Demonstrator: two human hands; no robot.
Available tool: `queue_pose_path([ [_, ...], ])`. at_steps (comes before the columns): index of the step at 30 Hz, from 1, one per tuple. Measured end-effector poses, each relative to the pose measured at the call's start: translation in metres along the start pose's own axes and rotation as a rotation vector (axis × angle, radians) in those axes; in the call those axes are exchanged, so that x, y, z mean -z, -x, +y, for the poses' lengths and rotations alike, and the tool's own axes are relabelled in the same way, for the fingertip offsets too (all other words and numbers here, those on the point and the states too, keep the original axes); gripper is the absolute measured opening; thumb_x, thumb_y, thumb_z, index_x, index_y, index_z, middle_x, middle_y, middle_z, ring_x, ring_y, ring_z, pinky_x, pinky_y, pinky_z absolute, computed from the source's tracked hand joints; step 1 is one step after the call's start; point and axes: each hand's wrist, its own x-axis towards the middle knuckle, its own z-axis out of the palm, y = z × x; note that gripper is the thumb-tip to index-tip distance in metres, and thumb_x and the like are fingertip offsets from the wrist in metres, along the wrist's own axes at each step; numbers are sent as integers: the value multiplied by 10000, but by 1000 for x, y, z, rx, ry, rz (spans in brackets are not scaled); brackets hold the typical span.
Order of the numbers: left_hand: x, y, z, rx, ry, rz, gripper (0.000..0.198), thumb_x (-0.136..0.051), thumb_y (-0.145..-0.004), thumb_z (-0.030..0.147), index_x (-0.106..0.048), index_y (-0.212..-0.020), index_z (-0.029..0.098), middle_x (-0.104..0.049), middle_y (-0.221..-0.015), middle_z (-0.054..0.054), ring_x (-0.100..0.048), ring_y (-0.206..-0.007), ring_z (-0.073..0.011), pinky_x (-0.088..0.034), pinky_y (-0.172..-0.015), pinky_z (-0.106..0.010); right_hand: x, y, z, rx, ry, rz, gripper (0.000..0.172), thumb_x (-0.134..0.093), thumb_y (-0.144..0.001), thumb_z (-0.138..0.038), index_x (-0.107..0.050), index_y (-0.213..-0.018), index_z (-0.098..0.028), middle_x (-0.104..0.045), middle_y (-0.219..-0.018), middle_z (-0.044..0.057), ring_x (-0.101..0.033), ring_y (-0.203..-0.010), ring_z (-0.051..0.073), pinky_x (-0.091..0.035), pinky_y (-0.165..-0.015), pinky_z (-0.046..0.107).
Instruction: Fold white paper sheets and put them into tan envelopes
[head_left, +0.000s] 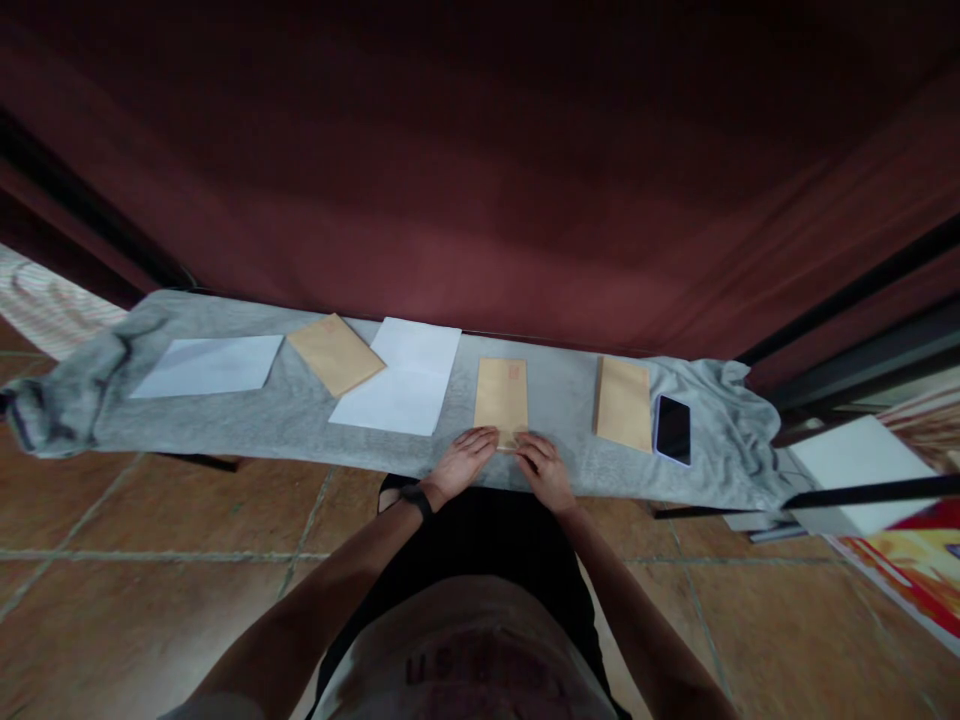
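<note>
A tan paper envelope point(501, 392) with small red print in its far right corner lies in front of me on a grey cloth point(559, 400). At its near left corner, my left hand point(466, 462) has its fingers closed on the paper edge; a dark band is on that wrist. My right hand point(545, 472) has bent fingers gripping the near right corner. The fingers hide parts of the envelope's near end, so I cannot tell whether its flap is folded.
Left of the envelope lie a creased white sheet point(409, 385), another tan envelope point(337, 352) overlapping it, and white paper point(210, 365). To the right are a stack of tan envelopes point(625, 405) and a phone point(673, 432). A dark red panel point(480, 230) rises behind the cloth-covered bench.
</note>
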Motion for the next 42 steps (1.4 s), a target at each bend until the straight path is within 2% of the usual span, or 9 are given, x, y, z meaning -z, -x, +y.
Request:
queue_pose_path([
  [11,-6,5,-3,9,3,121,250,-440,-1039,212,-635,-1192,185,-667,-1330,-96,-584,-1305,-211,-488,-1118,-429,17,4,-1,92,156,-111,274,-521,-1023,-264,-707,-1223,-272,-615,-1428,45,-586,-1274,252,-467,-1102,476],
  [22,-6,5,-3,35,34,102,250,-447,-1038,223,-637,-1195,181,-681,-1303,-102,-601,-1275,-209,-482,-1118,-429,12,9,4,86,150,-104,301,-478,-1034,-251,-685,-1253,-265,-653,-1380,48,-605,-1263,228,-441,-1142,467],
  [29,3,3,0,39,43,61,261,-436,-1045,255,-637,-1194,181,-690,-1272,-98,-624,-1229,-212,-489,-1095,-415,16,-1,1,57,125,-140,374,-493,-1033,-317,-583,-1386,-234,-622,-1426,79,-571,-1316,238,-446,-1133,471],
  [32,8,-6,0,79,35,16,263,-465,-1039,328,-662,-1138,184,-713,-1207,-94,-639,-1188,-227,-501,-1064,-417,16,-4,0,76,129,-155,373,-505,-1029,-329,-593,-1381,-244,-598,-1456,72,-543,-1351,238,-419,-1160,469],
  [35,7,-26,-3,128,14,-18,319,-409,-1056,343,-685,-1108,191,-728,-1151,-87,-648,-1163,-223,-491,-1062,-410,14,-4,0,71,124,-132,370,-508,-1027,-329,-600,-1377,-252,-602,-1453,65,-541,-1352,235,-407,-1173,470],
  [37,2,-42,-8,142,-7,-20,355,-381,-1061,340,-671,-1193,184,-679,-1298,-100,-586,-1278,-221,-445,-1117,-399,12,-3,-1,62,115,-115,366,-513,-1022,-325,-607,-1369,-253,-613,-1441,63,-547,-1345,232,-412,-1169,468],
  [40,-9,-67,-19,177,-75,-32,454,-379,-1053,384,-552,-1407,159,-451,-1575,-122,-373,-1483,-242,-323,-1214,-416,10,-3,0,47,106,-97,358,-528,-1011,-323,-621,-1348,-246,-625,-1425,67,-552,-1336,233,-414,-1166,471],
  [42,-17,-82,-27,217,-115,-58,537,-367,-1048,435,-463,-1494,152,-349,-1637,-129,-289,-1527,-257,-262,-1243,-440,9,-3,0,42,103,-88,352,-536,-1006,-320,-624,-1338,-245,-628,-1421,68,-548,-1340,234,-405,-1171,476],
])
